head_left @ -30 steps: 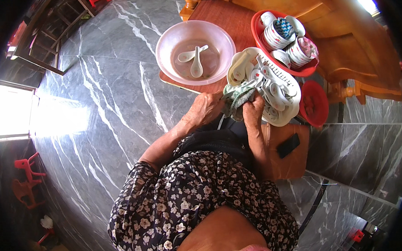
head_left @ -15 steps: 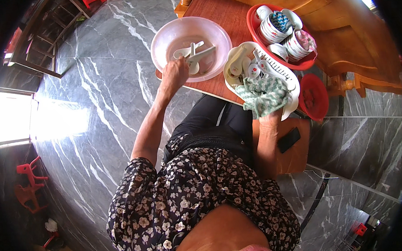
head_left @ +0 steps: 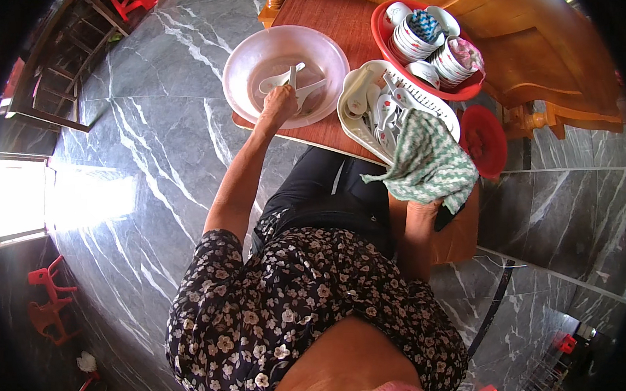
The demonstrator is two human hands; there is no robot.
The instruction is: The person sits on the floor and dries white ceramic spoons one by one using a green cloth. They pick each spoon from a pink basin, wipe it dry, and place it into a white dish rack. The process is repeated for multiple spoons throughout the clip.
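Observation:
My left hand (head_left: 278,104) reaches over the near rim of a translucent pale pink basin (head_left: 234,65), its fingers closed around a white soup spoon (head_left: 292,77) whose handle sticks up. Other white soup spoons (head_left: 310,90) lie inside the basin beside my fingers. On the right, a green-and-white checked cloth (head_left: 431,162) drapes over my right hand (head_left: 423,211), hiding the fingers, which grip it from below. Just beyond the cloth, a white slotted basket (head_left: 350,125) holds several spoons (head_left: 388,108), some with red flower prints.
A red basin (head_left: 381,32) at the back holds stacked bowls (head_left: 418,41) and cups with crumpled cloths. Beneath them is a reddish-brown wooden table (head_left: 303,12) against a carved wooden bench (head_left: 503,37). A second red basin (head_left: 486,147) sits lower right. Red stools (head_left: 47,280) stand far left.
My right hand has drawn the cloth slightly toward me and right, so it hangs wider and uncovers more spoons in the basket. My left hand stays at the basin with the spoon.

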